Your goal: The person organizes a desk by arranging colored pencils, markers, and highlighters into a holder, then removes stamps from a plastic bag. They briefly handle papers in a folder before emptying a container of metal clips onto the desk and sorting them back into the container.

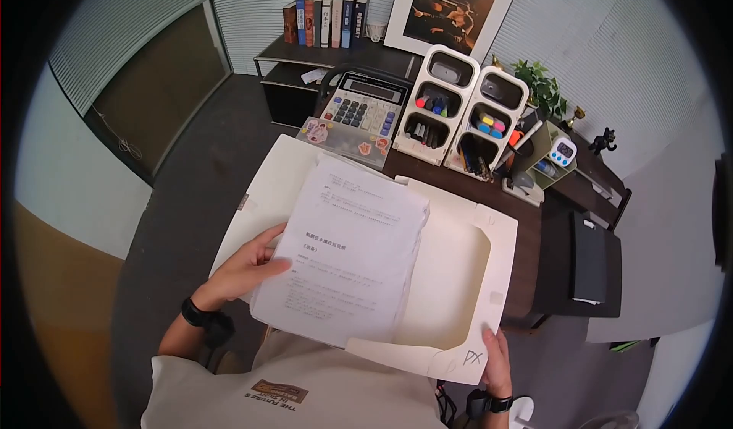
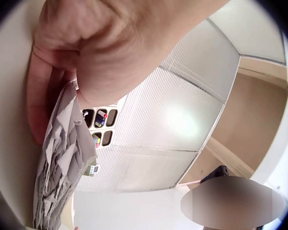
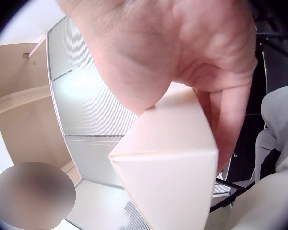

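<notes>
Papers (image 1: 343, 253) are pointing lengthwise away, leaning right; left hand (image 1: 244, 270), thumb uppermost, is gripping them, right hand (image 1: 497, 364) the box (image 1: 499, 261).

From the middle of the open box (image 1: 449, 284), room for a hand is opening toward 3 o'clock, inside the rim, while the paper stack (image 1: 343, 253) is blocking 9 o'clock. Beyond the box, a calculator (image 1: 361, 112) is standing in the way at 12, white organizers (image 1: 458, 112) at 1; the right hand (image 1: 497, 362) is occupying 4.
</notes>
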{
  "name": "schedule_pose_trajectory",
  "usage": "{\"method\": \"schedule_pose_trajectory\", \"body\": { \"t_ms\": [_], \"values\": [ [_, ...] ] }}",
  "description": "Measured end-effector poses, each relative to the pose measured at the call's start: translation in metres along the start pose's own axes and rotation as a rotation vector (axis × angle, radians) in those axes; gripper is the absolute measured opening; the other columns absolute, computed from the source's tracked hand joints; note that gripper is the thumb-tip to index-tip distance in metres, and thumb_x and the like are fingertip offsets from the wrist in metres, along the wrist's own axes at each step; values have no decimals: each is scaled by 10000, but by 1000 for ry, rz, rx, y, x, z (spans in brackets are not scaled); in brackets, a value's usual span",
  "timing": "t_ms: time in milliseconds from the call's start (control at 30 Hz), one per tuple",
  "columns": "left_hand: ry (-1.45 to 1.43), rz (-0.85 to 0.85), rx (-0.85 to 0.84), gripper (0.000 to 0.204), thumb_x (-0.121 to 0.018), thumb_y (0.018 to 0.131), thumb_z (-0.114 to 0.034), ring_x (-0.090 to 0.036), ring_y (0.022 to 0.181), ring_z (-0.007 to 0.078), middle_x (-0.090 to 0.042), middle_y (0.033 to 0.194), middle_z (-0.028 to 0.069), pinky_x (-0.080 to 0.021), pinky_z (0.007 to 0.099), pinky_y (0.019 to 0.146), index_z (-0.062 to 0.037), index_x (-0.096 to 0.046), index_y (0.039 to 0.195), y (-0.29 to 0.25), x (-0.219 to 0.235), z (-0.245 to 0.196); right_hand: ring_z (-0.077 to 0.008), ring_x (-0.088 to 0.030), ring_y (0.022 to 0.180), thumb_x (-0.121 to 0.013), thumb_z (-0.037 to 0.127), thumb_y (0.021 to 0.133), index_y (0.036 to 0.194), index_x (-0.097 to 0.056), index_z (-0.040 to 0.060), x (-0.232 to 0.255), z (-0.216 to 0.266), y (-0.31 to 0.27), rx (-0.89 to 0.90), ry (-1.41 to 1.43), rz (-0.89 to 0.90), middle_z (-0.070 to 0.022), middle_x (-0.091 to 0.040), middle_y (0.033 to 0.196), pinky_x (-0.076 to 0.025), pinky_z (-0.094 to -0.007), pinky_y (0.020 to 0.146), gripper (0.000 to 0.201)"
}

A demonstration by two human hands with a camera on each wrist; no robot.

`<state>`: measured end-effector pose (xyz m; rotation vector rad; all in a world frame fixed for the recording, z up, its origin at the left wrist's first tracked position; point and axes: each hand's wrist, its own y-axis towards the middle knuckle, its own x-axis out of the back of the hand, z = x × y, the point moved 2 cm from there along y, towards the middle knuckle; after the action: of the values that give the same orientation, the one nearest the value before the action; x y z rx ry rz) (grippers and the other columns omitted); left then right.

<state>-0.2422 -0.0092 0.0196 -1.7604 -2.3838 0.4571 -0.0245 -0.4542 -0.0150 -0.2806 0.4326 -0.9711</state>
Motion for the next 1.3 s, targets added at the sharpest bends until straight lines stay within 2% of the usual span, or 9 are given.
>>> {"method": "schedule_pose_trajectory", "body": {
  "t_ms": [467, 867, 933, 1067, 1133, 1167, 1233, 1267, 1300],
  "values": [
    [50, -22, -17, 760, -617, 1056, -96, -681, 1045, 98, -740, 1151, 85, -515, 279, 954, -57, -195, 1686, 5, -6, 1, -159, -653, 1174, -584, 286, 1096, 1523, -447, -43, 0, 3, 0, 22, -33, -3, -117, -648, 1372, -532, -299, 993, 556],
    [86, -51, -29, 740, -617, 1061, -104, -664, 1130, 130, -719, 1228, 99, -503, 296, 997, -62, -218, 1683, 4, -12, -3, -166, -630, 1221, -583, 292, 1091, 1544, -420, -51, -1, 3, 1, 18, -44, 5, -130, -618, 1414, -522, -304, 1012, 591],
    [90, -81, -24, 693, -585, 1056, -45, -655, 1139, 128, -709, 1255, 116, -486, 300, 1021, -44, -260, 1669, 4, -13, -4, -163, -631, 1218, -583, 290, 1091, 1544, -420, -49, -4, 5, 1, 20, -37, 2, -128, -619, 1413, -523, -304, 1011, 589],
    [69, -95, -90, 683, -575, 1056, -31, -648, 1150, 129, -665, 1338, 103, -481, 304, 1030, -41, -268, 1666, 2, -9, -2, -154, -638, 1205, -574, 286, 1094, 1548, -418, -42, -6, 5, 1, 19, -26, 12, -119, -628, 1399, -528, -301, 1004, 581],
    [121, -223, -131, 753, -673, 1009, -67, -641, 1175, 178, -613, 1402, 104, -484, 315, 1026, -54, -291, 1658, -4, -4, -5, -150, -643, 1195, -571, 283, 1096, 1547, -424, -36, -7, 8, 1, 12, -32, 9, -115, -636, 1388, -532, -297, 997, 572],
    [124, -219, -129, 753, -673, 1009, -67, -641, 1175, 178, -613, 1402, 104, -484, 315, 1026, -54, -291, 1658, -6, -7, -9, -147, -647, 1186, -568, 280, 1097, 1547, -429, -30, -7, 8, 0, 7, -42, 13, -111, -643, 1377, -536, -294, 989, 564],
    [785, -402, -392, 675, -684, 944, -1, -598, 1257, 256, -572, 1455, 112, -479, 365, 1048, -44, -445, 1574, -14, -17, -31, -142, -650, 1179, -565, 280, 1099, 1545, -437, -24, -5, 4, 1, 7, -28, 11, -107, -648, 1367, -538, -290, 982, 555],
    [787, -401, -392, 675, -684, 944, -1, -598, 1257, 256, -572, 1455, 112, -479, 365, 1048, -44, -445, 1574, -18, -22, -37, -138, -653, 1172, -562, 279, 1100, 1543, -445, -18, -4, 3, 2, 9, -18, 11, -104, -654, 1358, -540, -286, 975, 546],
    [901, -362, -488, 631, -711, 920, -15, -588, 1256, 286, -582, 1434, 126, -483, 380, 1045, -41, -505, 1515, -22, -29, -44, -138, -653, 1172, -562, 279, 1100, 1543, -445, -18, -4, 3, 2, 8, -16, 11, -104, -654, 1358, -540, -286, 975, 546]
  ]
}}
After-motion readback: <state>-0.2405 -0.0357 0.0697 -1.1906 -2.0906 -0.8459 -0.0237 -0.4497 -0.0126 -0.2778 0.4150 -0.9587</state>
